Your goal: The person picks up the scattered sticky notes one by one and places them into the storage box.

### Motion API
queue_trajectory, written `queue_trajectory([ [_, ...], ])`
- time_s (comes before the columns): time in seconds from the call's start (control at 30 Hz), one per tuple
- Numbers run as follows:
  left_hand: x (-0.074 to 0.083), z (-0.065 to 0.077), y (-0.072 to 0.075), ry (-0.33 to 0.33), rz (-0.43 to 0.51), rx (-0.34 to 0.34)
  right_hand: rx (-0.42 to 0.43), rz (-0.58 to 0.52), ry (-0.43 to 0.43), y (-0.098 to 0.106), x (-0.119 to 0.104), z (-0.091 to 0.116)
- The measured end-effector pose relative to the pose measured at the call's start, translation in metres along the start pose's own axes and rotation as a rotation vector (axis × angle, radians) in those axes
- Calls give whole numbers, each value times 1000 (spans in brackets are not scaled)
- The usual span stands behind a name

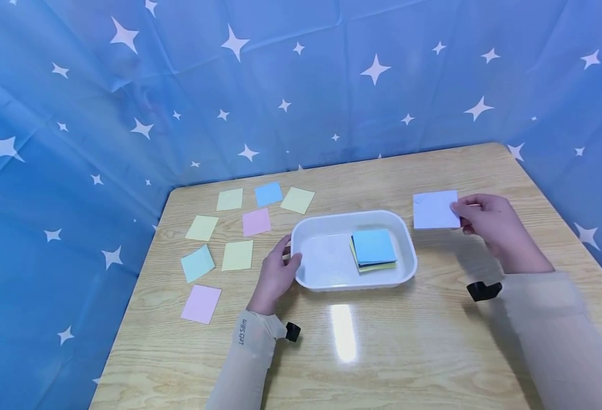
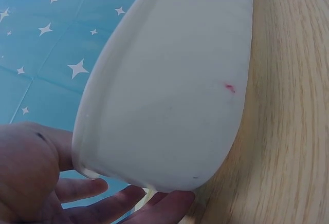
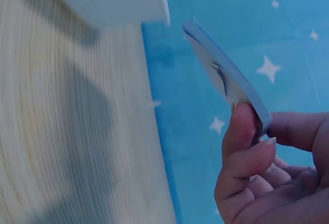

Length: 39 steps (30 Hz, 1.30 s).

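A white plastic tray [image 1: 321, 283] with rounded corners rests on the table. My left hand [image 1: 275, 276] holds its left end, thumb at the near rim and fingers round the outer wall; the left wrist view shows the tray's side [image 2: 169, 90] close up. Inside the tray, toward the right, lies a stack of sticky notes [image 1: 374, 246], light blue on top with yellow and dark edges below. To the tray's right, my right hand [image 1: 490, 219] pinches a lavender sticky note pad [image 1: 434, 209] by its right edge, above the table. Its thickness shows in the right wrist view [image 3: 231, 70].
Several single sticky notes lie spread on the left of the wooden table [image 1: 408, 353], among them a pink note [image 1: 256, 222], a blue note [image 1: 268, 194], and a purple note [image 1: 201, 304]. A blue star-patterned curtain [image 1: 332, 85] hangs behind the table and at its sides.
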State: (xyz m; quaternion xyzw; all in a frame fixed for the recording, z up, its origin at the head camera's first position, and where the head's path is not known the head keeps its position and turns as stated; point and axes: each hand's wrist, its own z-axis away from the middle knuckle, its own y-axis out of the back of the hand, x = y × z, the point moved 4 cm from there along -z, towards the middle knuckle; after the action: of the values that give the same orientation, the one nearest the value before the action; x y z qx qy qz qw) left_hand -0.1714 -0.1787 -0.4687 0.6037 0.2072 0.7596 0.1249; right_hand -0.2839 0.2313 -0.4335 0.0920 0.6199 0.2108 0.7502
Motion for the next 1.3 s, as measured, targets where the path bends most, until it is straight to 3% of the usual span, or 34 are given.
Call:
queue_trajectory([
  [0.5,2,0,0,3,-5,10,-155,-55,58,-72,-36,11],
  [1.0,3,0,0,-8,-10,22,-188,87,63,-110,-47,16],
  [1.3,2,0,1,-8,-5,12,-177,314,66,-118,-46,16],
])
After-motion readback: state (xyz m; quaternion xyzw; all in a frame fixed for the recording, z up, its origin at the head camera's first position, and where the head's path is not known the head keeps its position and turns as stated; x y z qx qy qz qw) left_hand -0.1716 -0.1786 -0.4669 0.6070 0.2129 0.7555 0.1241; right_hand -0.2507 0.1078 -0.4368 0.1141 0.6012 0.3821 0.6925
